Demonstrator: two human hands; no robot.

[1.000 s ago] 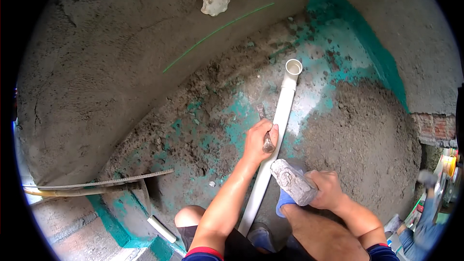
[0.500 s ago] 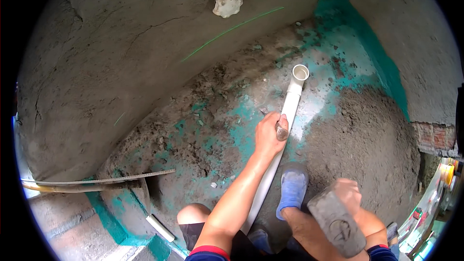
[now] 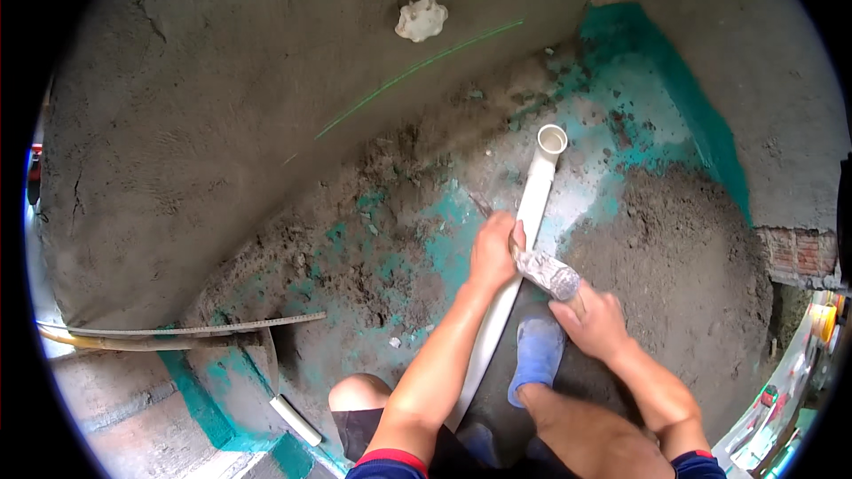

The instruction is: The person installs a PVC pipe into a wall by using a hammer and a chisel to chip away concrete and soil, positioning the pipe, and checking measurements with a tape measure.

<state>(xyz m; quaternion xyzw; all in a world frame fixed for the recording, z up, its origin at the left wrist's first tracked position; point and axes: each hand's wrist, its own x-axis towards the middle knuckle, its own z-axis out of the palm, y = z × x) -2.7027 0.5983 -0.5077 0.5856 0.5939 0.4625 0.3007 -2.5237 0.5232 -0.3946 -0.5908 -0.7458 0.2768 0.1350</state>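
Observation:
My left hand (image 3: 493, 253) is closed around a chisel (image 3: 480, 204), whose narrow end points up-left at the dirty floor. Most of the chisel is hidden in the fist. My right hand (image 3: 595, 324) grips a hammer (image 3: 550, 275) by its short handle. The worn, grey-white hammer head meets the chisel's butt, or lies very near it; I cannot tell which. Beneath my left hand a white pipe (image 3: 535, 195) runs along the floor, its round elbow mouth (image 3: 552, 138) facing up at the far end.
A heap of grey sand (image 3: 683, 248) lies to the right. Crumbled mortar (image 3: 382, 275) covers the green-coated floor at left. A hose (image 3: 177, 333) crosses the left side near a short white pipe piece (image 3: 295, 420). My blue-covered foot (image 3: 537, 355) stands beside the long pipe.
My right hand has swung the hammer from the lower right, up and leftward, to the chisel's butt end. My left hand keeps its hold on the chisel in nearly the same place.

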